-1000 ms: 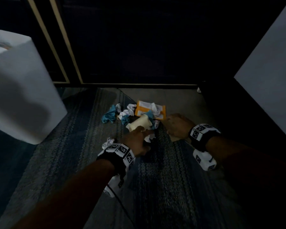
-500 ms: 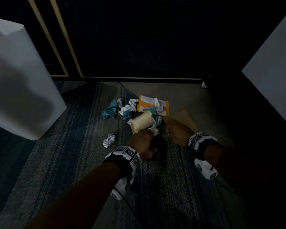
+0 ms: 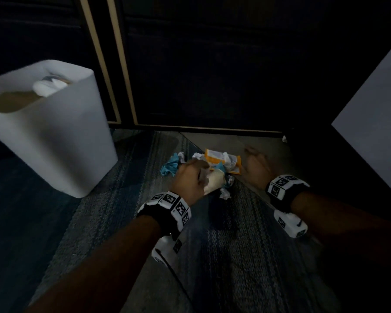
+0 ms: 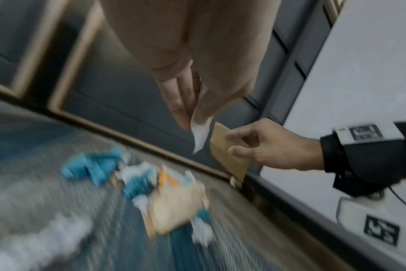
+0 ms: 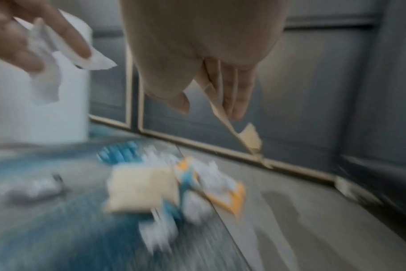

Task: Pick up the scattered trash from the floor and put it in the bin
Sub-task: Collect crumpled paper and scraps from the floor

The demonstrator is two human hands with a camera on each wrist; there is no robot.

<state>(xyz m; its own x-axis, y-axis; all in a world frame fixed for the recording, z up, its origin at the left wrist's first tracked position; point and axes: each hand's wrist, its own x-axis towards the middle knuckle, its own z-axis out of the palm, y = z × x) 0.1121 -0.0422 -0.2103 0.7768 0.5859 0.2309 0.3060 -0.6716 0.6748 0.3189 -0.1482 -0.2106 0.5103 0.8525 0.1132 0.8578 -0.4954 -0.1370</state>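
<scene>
My left hand [image 3: 193, 177] hovers over the trash pile and pinches a white scrap of paper [image 4: 198, 135] between thumb and fingers [image 4: 181, 102]. My right hand [image 3: 255, 168], blurred, is raised to the right of the pile and grips a flat brown piece of paper [image 4: 227, 155], which hangs below its fingers [image 5: 238, 95]. On the floor lie a cream bag [image 3: 215, 180], an orange packet [image 3: 221, 159], blue crumpled paper [image 3: 171, 164] and white crumpled bits [image 3: 225, 193]. The white bin [image 3: 54, 136] stands at the left with trash inside.
A dark panelled wall with pale trim [image 3: 122, 64] runs behind the pile. A pale panel [image 3: 375, 114] stands at the right. The striped blue-grey rug [image 3: 113, 211] meets bare floor [image 3: 246, 141] under the pile. Another crumpled white wad [image 5: 33, 188] lies left of the bag.
Both hands have risen from the floor, the left with the white scrap and the right with the brown paper. The view has swung so the bin's open top shows.
</scene>
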